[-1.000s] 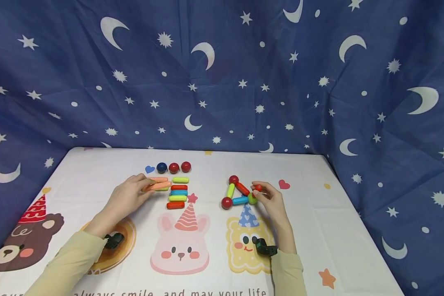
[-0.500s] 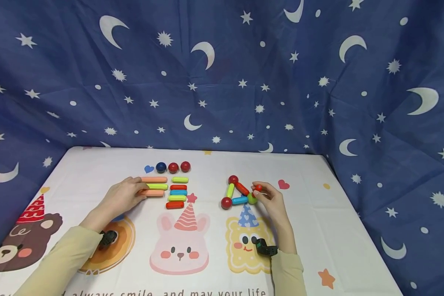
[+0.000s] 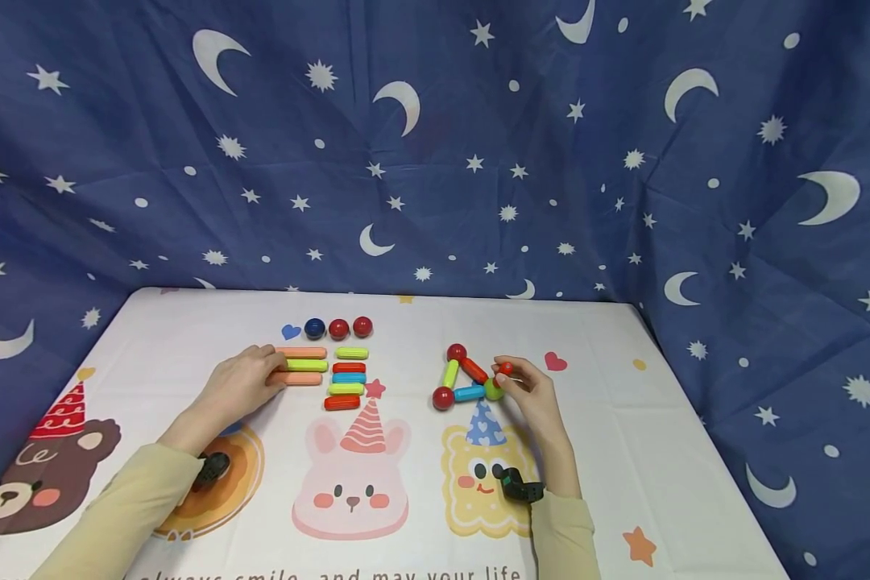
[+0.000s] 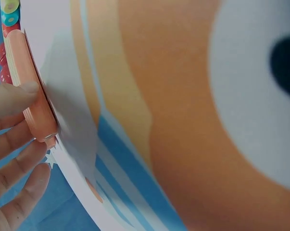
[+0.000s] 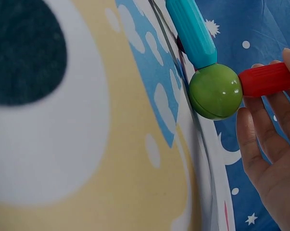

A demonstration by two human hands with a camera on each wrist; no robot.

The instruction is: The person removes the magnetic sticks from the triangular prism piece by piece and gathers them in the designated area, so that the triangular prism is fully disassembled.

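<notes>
My left hand (image 3: 242,383) holds the left ends of three long rods lying side by side: a far peach rod (image 3: 304,353), a yellow-green rod (image 3: 308,366) and a near peach rod (image 3: 303,379). In the left wrist view its thumb lies on the near peach rod (image 4: 27,72). My right hand (image 3: 535,395) pinches a short red rod (image 5: 265,80) that stands up from a green ball (image 5: 215,91). That ball is one corner of a flat triangle, with a blue rod (image 3: 470,393), a short yellow-green rod (image 3: 450,374), another red rod (image 3: 474,370) and two red balls (image 3: 443,398).
Short rods (image 3: 350,378) in red, blue and yellow-green lie stacked in a column right of the long ones. Behind them sit a dark blue ball (image 3: 315,328) and two red balls (image 3: 338,329). A starry blue curtain (image 3: 435,161) hangs behind the white printed tablecloth (image 3: 660,451).
My left hand has lowered a peach rod from above the yellow-green one to the near side of it, in line with the others. The right hand stays at the red rod.
</notes>
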